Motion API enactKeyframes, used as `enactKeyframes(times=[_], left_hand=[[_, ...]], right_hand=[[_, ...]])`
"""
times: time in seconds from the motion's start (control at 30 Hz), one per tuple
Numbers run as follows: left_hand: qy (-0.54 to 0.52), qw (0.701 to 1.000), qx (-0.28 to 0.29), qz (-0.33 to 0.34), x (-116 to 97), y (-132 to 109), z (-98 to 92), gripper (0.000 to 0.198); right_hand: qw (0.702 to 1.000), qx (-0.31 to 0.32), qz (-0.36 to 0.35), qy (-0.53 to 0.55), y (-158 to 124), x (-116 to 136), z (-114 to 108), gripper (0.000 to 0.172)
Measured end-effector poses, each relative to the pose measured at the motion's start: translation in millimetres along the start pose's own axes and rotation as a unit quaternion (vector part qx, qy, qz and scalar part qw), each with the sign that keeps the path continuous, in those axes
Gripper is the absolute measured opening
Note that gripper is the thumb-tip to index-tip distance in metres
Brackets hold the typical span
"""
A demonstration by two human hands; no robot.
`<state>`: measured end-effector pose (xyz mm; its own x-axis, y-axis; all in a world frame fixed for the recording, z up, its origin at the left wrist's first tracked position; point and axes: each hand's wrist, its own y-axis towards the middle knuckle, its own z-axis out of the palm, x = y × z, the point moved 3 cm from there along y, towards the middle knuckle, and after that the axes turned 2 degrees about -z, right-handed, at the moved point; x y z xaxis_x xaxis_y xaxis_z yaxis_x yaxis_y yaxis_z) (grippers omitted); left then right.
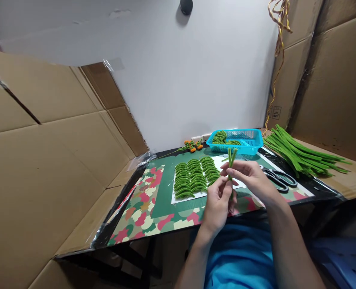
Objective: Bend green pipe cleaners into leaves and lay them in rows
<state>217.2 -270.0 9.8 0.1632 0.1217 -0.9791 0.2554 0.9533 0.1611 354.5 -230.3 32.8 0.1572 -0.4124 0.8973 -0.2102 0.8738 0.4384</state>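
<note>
A few short green pipe cleaners (232, 155) stand upright between my two hands, above the table's front edge. My left hand (218, 197) is closed around their lower part. Just above it, my right hand (247, 176) pinches them between thumb and fingers. How many pieces there are is hidden by the fingers. Behind my left hand, curved green pipe cleaner pieces (183, 181) lie in three neat columns on a white sheet (178, 199). Black-handled scissors (281, 180) rest to the right of my right hand.
A blue plastic basket (253, 148) at the back holds more curved green pieces. To the right lies a pile of long green pipe cleaners (301, 154). Orange and green pipe cleaner flowers (192, 146) lie at the back. Cardboard panels (45, 160) enclose the camouflage-patterned mat (138, 216) on both sides.
</note>
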Motion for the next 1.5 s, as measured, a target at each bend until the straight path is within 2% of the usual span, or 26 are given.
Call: enactKeyframes(times=[0.17,0.27,0.37,0.47,0.57,0.67,0.73,0.83,1.0,1.07,1.27,1.37,1.5], left_hand=[[0.022,0.999,-0.032,-0.014,4,2,-2.9,0.042],[0.006,0.999,-0.023,-0.022,6,2,-2.5,0.044],[-0.004,1.0,-0.019,-0.023,7,2,-2.1,0.044],[-0.014,1.0,-0.007,-0.02,8,2,-2.7,0.045],[-0.037,0.999,0.018,-0.017,7,2,-4.5,0.044],[-0.065,0.997,0.03,-0.034,6,3,-6.9,0.044],[-0.076,0.995,0.039,-0.05,6,3,-7.4,0.045],[-0.066,0.996,0.038,-0.055,7,3,-6.7,0.045],[-0.014,1.0,-0.009,-0.023,6,1,-4.2,0.042],[0.006,1.0,-0.021,-0.013,5,0,-3.5,0.041],[-0.005,0.999,-0.03,-0.007,5,1,-5.2,0.044],[-0.029,0.999,-0.039,-0.008,7,4,-6.9,0.045],[-0.093,0.992,-0.081,-0.01,9,7,-10.9,0.044]], right_hand=[[0.995,-0.099,-0.003,0.029,2,-3,-5,0.039],[0.987,-0.155,-0.002,0.027,2,-3,-10,0.042],[0.983,-0.184,-0.005,0.011,1,-1,-12,0.046],[0.988,-0.149,-0.006,0.028,2,-3,-10,0.049],[0.992,-0.092,0.0,0.081,3,-9,-8,0.045],[0.991,-0.067,-0.006,0.118,5,-13,-7,0.042],[0.99,-0.074,-0.011,0.12,5,-13,-8,0.04],[0.987,-0.123,-0.019,0.103,6,-8,-10,0.044],[0.984,-0.173,-0.037,0.032,5,-1,-12,0.048],[0.984,-0.17,-0.034,0.031,4,0,-12,0.048],[0.993,-0.1,0.013,0.06,3,0,-8,0.047],[0.992,-0.12,0.0,0.044,2,1,-8,0.047],[0.989,-0.137,-0.022,0.045,2,1,-10,0.046]])
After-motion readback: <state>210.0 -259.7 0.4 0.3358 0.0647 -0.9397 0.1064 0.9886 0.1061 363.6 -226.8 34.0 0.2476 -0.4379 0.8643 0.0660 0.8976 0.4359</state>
